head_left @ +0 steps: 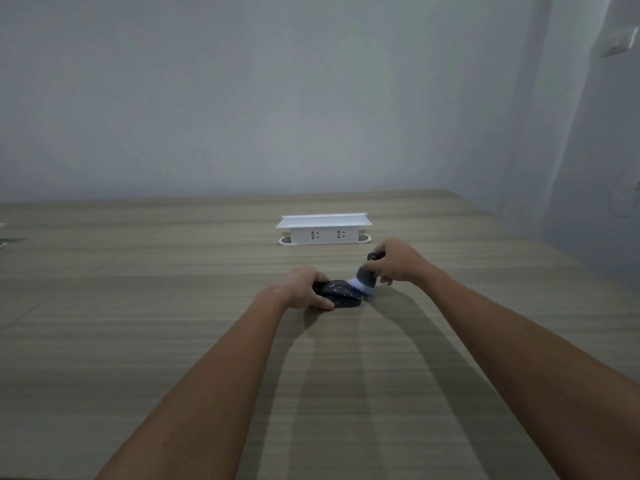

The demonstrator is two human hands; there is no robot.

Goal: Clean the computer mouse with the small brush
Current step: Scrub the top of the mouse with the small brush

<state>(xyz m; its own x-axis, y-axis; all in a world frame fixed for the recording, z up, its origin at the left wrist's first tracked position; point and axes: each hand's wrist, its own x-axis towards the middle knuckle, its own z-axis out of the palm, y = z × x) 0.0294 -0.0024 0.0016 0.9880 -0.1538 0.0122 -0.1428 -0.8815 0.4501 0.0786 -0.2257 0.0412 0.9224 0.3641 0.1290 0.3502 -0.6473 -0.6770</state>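
The glossy black plastic computer mouse (341, 295) shows small pale reflections; the small brush (364, 283) has a dark grey handle and white bristles; the wooden table (173, 306) has beige-brown horizontal stripes; the rectangular plastic socket box (323, 229) is white; the wall (242, 98) is plain pale grey

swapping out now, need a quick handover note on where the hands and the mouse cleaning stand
Left hand: grips the mouse, holding it on the table.
Right hand: holds the brush, bristles touching the mouse's right end.
Done: both things in hand, brushing under way at that end.
Left: brush the remaining surface, then set the brush down. How clean the mouse is cannot be told.
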